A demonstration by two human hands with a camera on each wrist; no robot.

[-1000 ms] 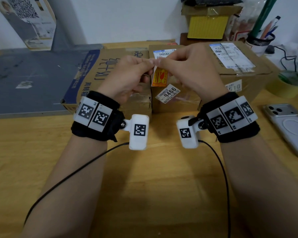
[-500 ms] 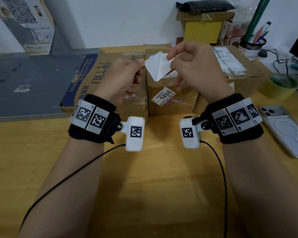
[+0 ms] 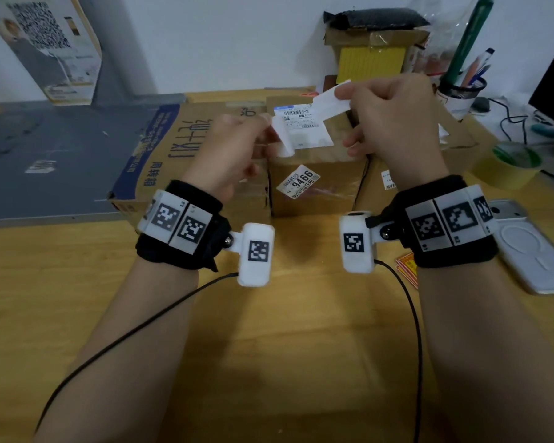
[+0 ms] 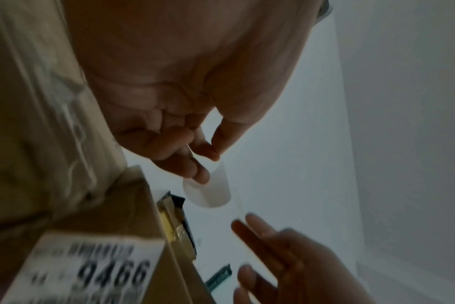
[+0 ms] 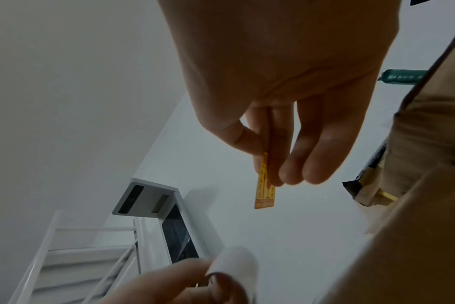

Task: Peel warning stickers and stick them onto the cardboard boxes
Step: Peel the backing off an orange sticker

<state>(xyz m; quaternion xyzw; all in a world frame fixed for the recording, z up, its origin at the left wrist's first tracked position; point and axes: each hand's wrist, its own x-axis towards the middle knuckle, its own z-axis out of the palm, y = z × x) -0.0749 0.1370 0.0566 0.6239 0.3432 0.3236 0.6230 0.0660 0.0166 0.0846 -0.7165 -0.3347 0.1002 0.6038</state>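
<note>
Risk: the freed warning sticker (image 5: 264, 185) may fold onto itself or stick to the fingers (image 5: 294, 168) before it reaches a cardboard box (image 3: 314, 193). The right hand (image 3: 394, 123) pinches it by one edge, above the boxes, remaining fingers loosely extended. The left hand (image 3: 234, 148) pinches the curled white backing paper (image 4: 208, 193), held apart from the sticker.

A phone (image 3: 531, 247) lies face down at 3 o'clock on the wooden desk (image 3: 285, 346). A yellow tape roll (image 3: 509, 166) sits at 2 o'clock, with a mesh pen cup (image 3: 461, 94) behind it. A grey mat (image 3: 55, 155) spreads at 10 o'clock.
</note>
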